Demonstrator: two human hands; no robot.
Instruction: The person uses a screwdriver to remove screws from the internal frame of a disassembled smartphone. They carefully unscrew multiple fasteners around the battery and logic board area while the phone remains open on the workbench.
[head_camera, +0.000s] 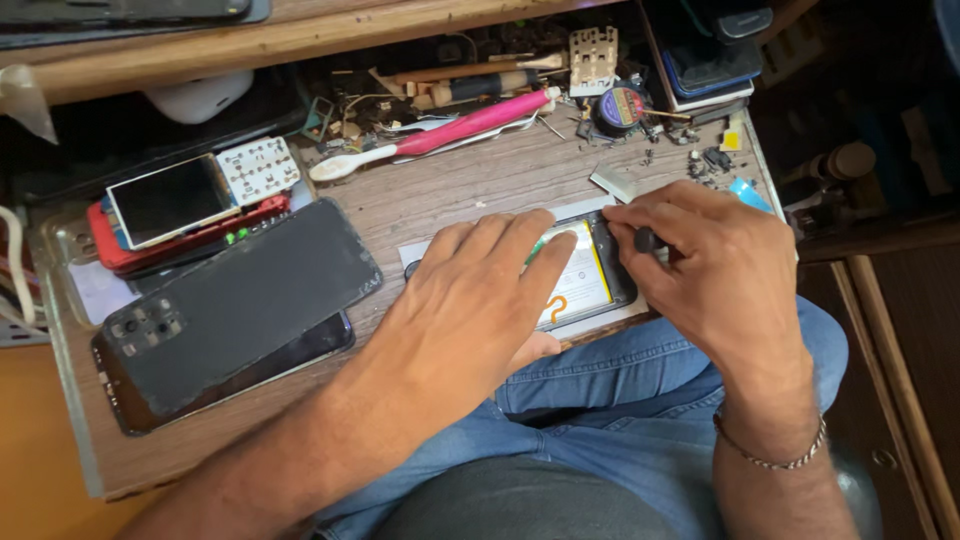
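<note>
An opened phone (590, 285) with its white battery showing lies on a white sheet at the front edge of a wooden desk (450, 190). My left hand (480, 290) lies flat on the phone, fingers spread, pressing it down. My right hand (715, 265) sits at the phone's right end and grips a small dark-handled tool (648, 240), its tip pointing at the phone's top edge. Most of the phone is hidden under both hands.
A dark phone back cover (245, 300) lies on the left over another phone. Behind it are a red phone stack with a loose screen (170, 200) and a keypad (258, 170). A pink toothbrush (440, 135), tools, a solder spool (622, 105) and small parts crowd the back.
</note>
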